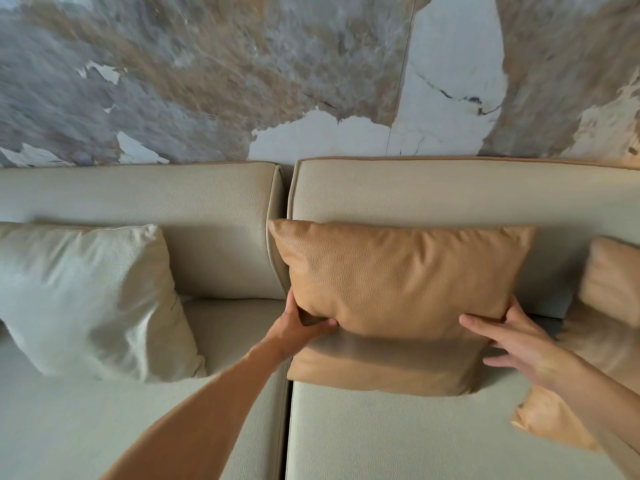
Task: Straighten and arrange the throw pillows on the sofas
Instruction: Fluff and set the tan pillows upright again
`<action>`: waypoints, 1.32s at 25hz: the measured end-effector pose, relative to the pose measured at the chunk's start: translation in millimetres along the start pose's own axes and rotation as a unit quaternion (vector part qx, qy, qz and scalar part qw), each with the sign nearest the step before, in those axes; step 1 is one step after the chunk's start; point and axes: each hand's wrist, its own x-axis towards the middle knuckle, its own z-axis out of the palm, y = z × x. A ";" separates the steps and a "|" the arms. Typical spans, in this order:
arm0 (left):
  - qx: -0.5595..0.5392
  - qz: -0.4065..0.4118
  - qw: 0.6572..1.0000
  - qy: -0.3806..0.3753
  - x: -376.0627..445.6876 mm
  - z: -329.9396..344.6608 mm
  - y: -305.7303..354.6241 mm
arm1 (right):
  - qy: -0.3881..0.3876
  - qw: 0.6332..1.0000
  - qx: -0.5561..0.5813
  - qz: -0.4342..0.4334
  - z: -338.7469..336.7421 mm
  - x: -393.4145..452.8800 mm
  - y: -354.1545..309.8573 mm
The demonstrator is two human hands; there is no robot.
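Tan pillow point(398, 282) leans on sofa back point(450, 192); our left hand point(304, 325) and right hand point(519, 344) grip its lower sides; cream pillow point(93, 299) left of it.

The far-right pillow point(611, 289) is blurry and cut off at the edge, cream pillow point(86, 299) runs off the left.

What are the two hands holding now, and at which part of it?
Both hold the tan pillow: the left hand grips its lower left edge, the right hand its lower right edge.
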 end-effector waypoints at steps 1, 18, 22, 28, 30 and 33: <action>0.011 -0.002 1.000 -0.001 -1.7 0.5 0.2 | 0.009 1.000 -0.004 -0.005 -3.4 -0.5 -1.6; 0.220 -0.008 0.970 0.104 -26.1 21.7 23.6 | 0.173 0.938 -0.290 -0.072 -0.3 -10.6 25.3; 0.303 0.020 0.947 0.104 -60.5 12.2 28.8 | 0.137 0.899 -0.410 -0.074 2.0 -48.4 31.0; 0.423 0.123 0.882 0.168 -180.8 -39.5 56.6 | 0.144 0.775 -0.597 -0.151 40.2 -155.6 -0.1; 0.438 0.137 0.870 0.180 -225.7 -63.3 67.6 | 0.163 0.739 -0.631 -0.174 53.9 -196.7 -17.4; 0.456 0.169 0.855 0.183 -288.7 -95.4 85.9 | 0.182 0.711 -0.652 -0.190 73.8 -260.6 -47.2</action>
